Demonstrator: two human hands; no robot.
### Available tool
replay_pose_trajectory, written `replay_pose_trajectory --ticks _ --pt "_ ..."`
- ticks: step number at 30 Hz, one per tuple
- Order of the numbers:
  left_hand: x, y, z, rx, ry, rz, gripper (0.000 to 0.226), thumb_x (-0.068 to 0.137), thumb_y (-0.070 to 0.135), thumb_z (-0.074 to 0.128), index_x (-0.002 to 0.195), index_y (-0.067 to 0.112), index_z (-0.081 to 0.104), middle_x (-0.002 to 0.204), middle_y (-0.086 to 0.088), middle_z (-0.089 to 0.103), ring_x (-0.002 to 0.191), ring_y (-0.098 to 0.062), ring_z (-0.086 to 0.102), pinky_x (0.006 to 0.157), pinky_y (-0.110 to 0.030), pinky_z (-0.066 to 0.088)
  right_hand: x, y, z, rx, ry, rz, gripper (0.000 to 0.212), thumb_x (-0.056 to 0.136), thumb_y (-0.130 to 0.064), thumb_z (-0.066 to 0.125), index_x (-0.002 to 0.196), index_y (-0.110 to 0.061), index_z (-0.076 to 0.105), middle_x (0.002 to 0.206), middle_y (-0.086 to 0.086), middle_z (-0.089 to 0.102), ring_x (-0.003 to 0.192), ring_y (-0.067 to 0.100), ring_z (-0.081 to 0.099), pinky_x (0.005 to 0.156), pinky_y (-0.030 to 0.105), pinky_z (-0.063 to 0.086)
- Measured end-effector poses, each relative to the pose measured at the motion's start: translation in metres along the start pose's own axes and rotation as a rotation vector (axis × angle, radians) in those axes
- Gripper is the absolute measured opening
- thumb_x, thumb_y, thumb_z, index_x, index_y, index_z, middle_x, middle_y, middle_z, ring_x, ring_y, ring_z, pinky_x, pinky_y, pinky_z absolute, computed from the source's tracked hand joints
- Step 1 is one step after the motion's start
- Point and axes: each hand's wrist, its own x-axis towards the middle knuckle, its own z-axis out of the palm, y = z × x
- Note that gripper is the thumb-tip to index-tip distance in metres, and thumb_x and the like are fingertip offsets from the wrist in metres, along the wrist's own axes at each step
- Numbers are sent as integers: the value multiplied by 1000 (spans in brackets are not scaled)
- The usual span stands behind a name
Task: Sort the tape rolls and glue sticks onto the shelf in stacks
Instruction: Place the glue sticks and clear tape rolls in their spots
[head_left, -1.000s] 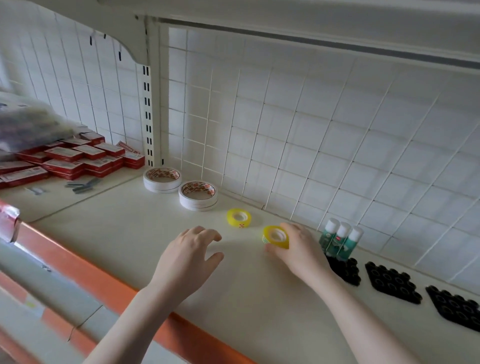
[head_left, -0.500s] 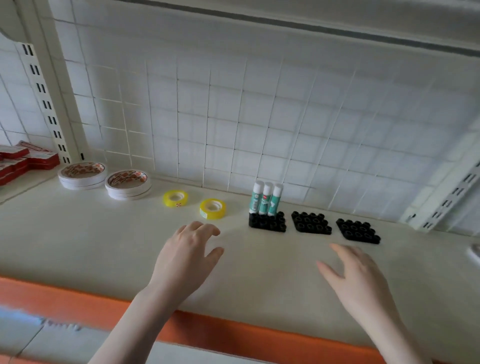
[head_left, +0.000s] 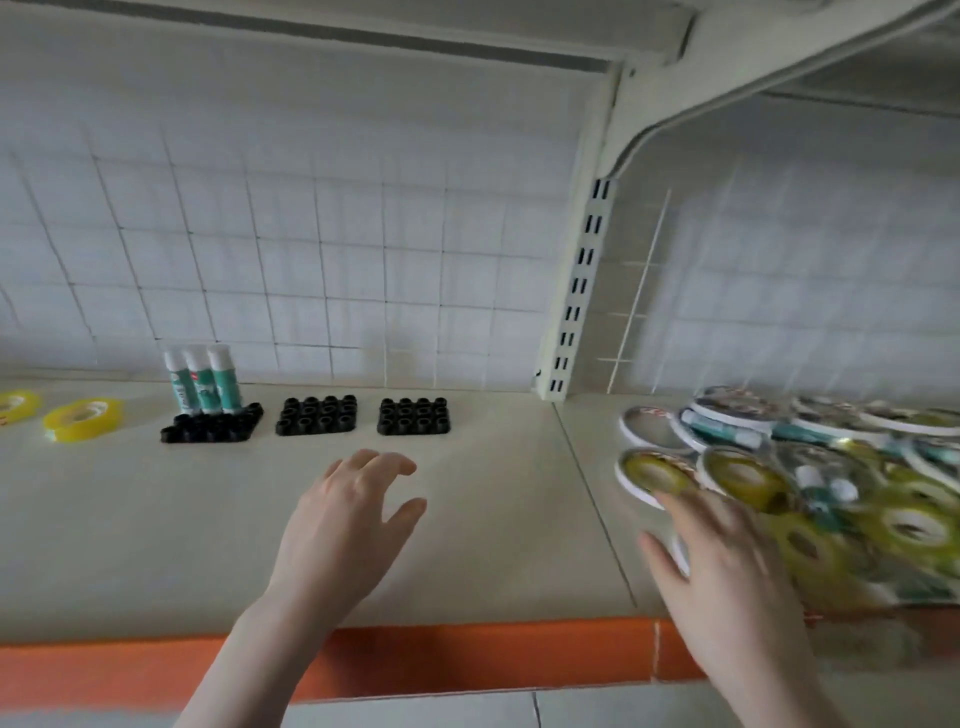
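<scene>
**Right hand at the unsorted pile; nothing held**

I find both hands empty. My left hand (head_left: 353, 512) hovers over bare shelf (head_left: 156, 519) near the middle, fingers loosely curved and spread, holding nothing. My right hand (head_left: 727, 566) is extended to the right with fingers straight and apart, its tips at the near-left edge of the unsorted pile (head_left: 810, 483). Whether they touch a roll I cannot tell; that area is smeared by motion.

The governing relation: the stock to be sorted lies to the right of both hands, past the shelf seam, and the right hand is plainly the nearer. The left hand is well apart from it. The rolls nearest the fingers lie flat, holes upward, so I judge that a grip from above across the rim would suit.

Sorted items lie far left. Three glue sticks (head_left: 202, 382) stand upright in the back row of the left black holder (head_left: 213, 426); two further holders (head_left: 317, 415) sit to its right, apparently unfilled. Two yellow tape rolls (head_left: 83, 418) lie flat at the left edge, unstacked, one cut off by the frame.

Limits: the pile runs out of view at the right and is blurred. Glue sticks appear among the rolls, but I cannot count either kind.
</scene>
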Motion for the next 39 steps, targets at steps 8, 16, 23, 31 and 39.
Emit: replay_pose_trajectory --ticks 8,16,23,31,39 --pt "4 102 49 -33 -45 25 30 85 34 63 113 25 61 116 7 58 108 -15 53 84 -28 40 -3 115 -14 63 43 7 31 68 -11 78 96 -2 70 91 15 66 82 37 62 70 45 53" --pt "10 136 64 -23 -128 109 31 86 38 61 115 29 58 117 11 55 111 -12 50 84 -25 39 -9 145 -9 92 61 84 29 72 -13 77 97 -1 71 89 13 66 78 34 63 63 42 54" --pt "18 149 75 -60 -158 158 31 86 38 60 116 29 58 117 11 55 111 -11 49 86 -27 41 7 163 -5 72 66 147 35 75 -15 75 106 1 67 89 15 67 82 36 62 67 43 53" --pt "21 151 85 -70 -176 168 31 86 37 61 115 28 59 115 11 55 112 -13 50 86 -27 41 50 176 2 74 -55 179 36 93 -25 53 125 -10 58 117 8 64 106 27 60 87 37 49" --pt "24 150 89 -63 -188 155 29 84 34 63 112 26 61 111 7 58 107 -16 53 85 -30 43 77 170 7 -9 -300 113 40 90 -46 53 117 -18 60 105 -2 67 109 24 53 86 33 45"
